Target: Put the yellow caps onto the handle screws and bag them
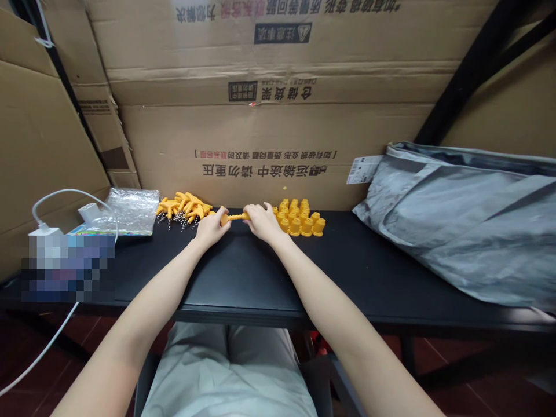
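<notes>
In the head view, my left hand is closed on the left end of a yellow plastic piece with a ridged shaft. My right hand grips the right end of the same piece, so the shaft spans the gap between both hands. Whether it is one part or two joined is too small to tell. Left of my left hand lies a pile of yellow branched handles with metal spirals at their ends. Close beside my right hand, several yellow cup-like caps stand upright in rows.
A large grey bag fills the right of the black table. Clear plastic packaging, a white charger with its cable, and a blurred-out item are at left. Cardboard walls the back.
</notes>
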`<state>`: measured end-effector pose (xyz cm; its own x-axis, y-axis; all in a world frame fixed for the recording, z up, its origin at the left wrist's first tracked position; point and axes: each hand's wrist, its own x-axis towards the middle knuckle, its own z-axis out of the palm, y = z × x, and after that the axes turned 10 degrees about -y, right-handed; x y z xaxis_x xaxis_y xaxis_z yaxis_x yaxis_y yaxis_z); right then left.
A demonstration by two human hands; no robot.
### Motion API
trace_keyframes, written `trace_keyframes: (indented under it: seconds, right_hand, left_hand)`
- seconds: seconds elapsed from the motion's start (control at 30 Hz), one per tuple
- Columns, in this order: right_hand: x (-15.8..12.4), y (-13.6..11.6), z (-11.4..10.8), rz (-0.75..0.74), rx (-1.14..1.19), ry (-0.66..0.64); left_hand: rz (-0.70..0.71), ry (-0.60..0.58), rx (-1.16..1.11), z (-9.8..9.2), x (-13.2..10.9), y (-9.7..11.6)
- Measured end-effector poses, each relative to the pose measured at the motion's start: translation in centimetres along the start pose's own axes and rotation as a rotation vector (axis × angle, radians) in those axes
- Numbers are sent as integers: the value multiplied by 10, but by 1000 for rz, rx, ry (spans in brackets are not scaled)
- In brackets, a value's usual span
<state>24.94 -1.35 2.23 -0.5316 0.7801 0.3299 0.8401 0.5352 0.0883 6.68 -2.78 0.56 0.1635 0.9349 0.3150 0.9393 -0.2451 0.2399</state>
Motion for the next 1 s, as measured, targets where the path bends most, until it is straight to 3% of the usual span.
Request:
trace_keyframes:
  seconds: [0.3,0.47,0.7,0.87,1.0]
  right_hand:
    - [0,-4,1,57,1,-148]
    - [-1,-5,-5,64,-14,-17]
    - [-2,5,2,41,-1,51]
    - [-1,21,5,188,18,120]
    - [1,41,12,339,192,187]
  left_hand:
    - [14,-16,2,0,0,1]
    - [-14,-5,-14,0,0,1]
    - [-26,2,-14,1,1,-3]
    - [-71,6,-64,0,0,-5]
    - [-107,4,-101,-2,1,-6]
